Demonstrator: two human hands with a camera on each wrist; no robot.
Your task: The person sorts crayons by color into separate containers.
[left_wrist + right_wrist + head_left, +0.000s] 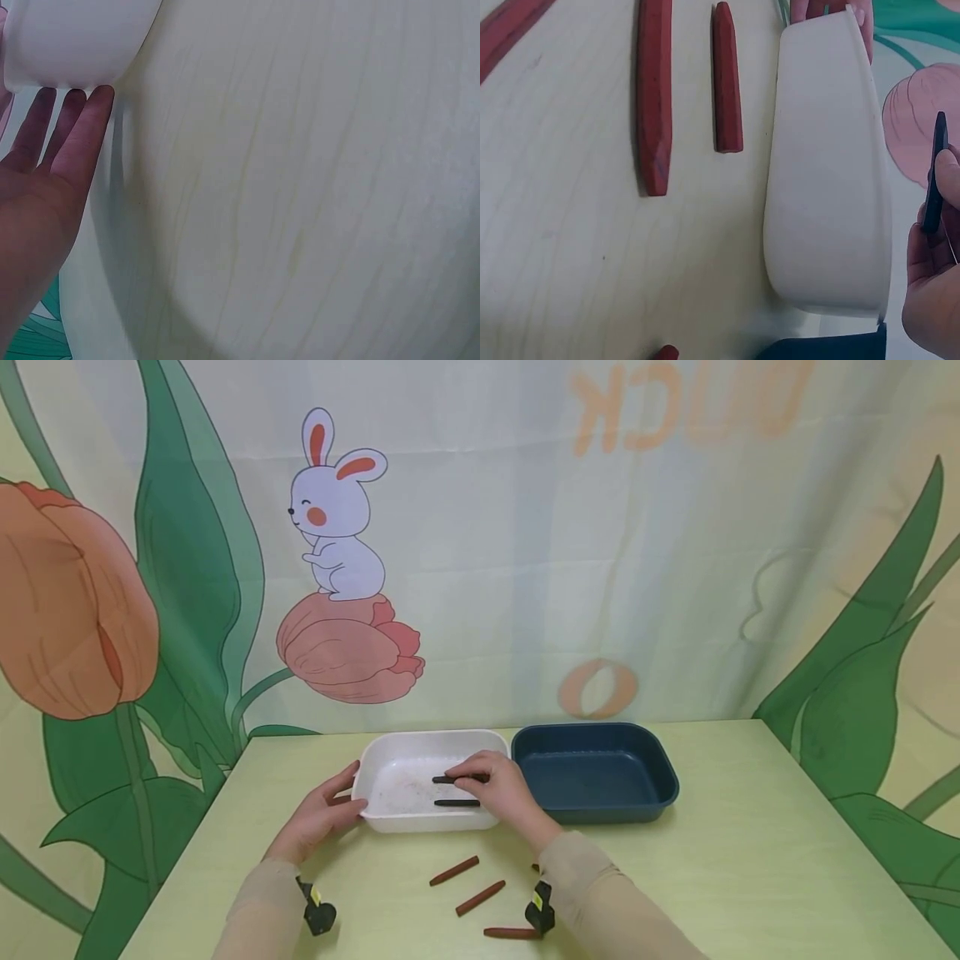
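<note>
My right hand (498,785) pinches a black crayon (442,780) between thumb and fingers, above the inside of a white tray (420,823). The same black crayon (940,139) stands out from the fingertips in the right wrist view. A second black crayon (453,803) lies in the tray below the hand. At the tray's left end, my left hand (318,814) holds the rim and side wall. The left wrist view shows several fingertips of this left hand (52,172) against the lower edge of the white tray (79,45).
A dark blue tray (592,814) stands right beside the white one. Several reddish-brown crayons lie on the table in front, among them one crayon (453,870), another crayon (480,898) and a third crayon (510,933). A printed cloth (480,568) hangs behind the table.
</note>
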